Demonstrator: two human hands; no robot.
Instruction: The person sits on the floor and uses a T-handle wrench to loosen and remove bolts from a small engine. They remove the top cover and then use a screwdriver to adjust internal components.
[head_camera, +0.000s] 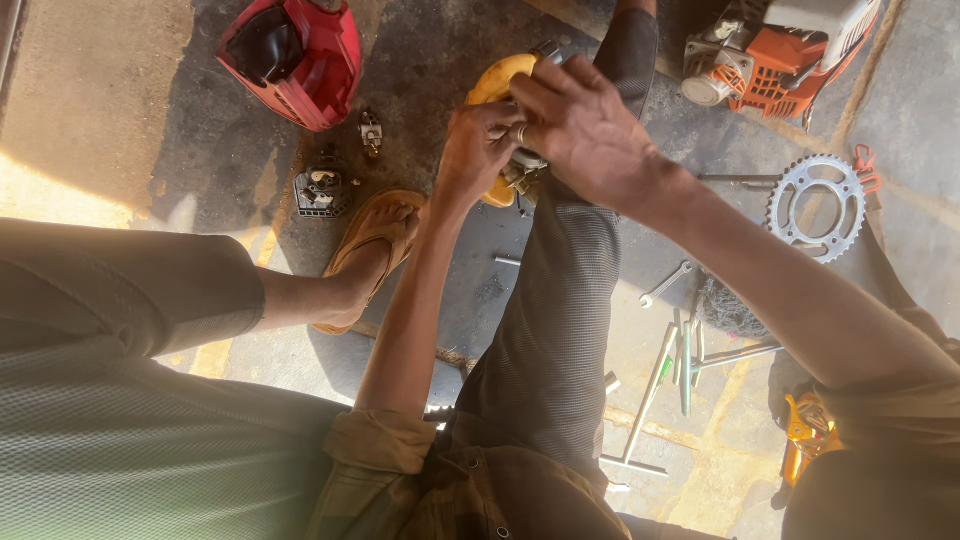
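While both hands work at twelve o'clock, the left hand (478, 145) pinches and the right hand (580, 125) clamps over a small metal engine part (522, 172) on a rounded yellow plastic housing (495, 88) propped by the knee; looks like mid-fitting, wanting steady fingers next. The dusty concrete floor (100, 100) holds a red plastic cover (295, 60) at eleven and a steel toothed sprocket (815, 207) at two.

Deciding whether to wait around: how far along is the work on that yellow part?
Looks done: a red cover and a small engine piece lie off on the floor. In hand: left hand and right hand grip the yellow part. Left: those pieces remain unfitted, tools lie out.
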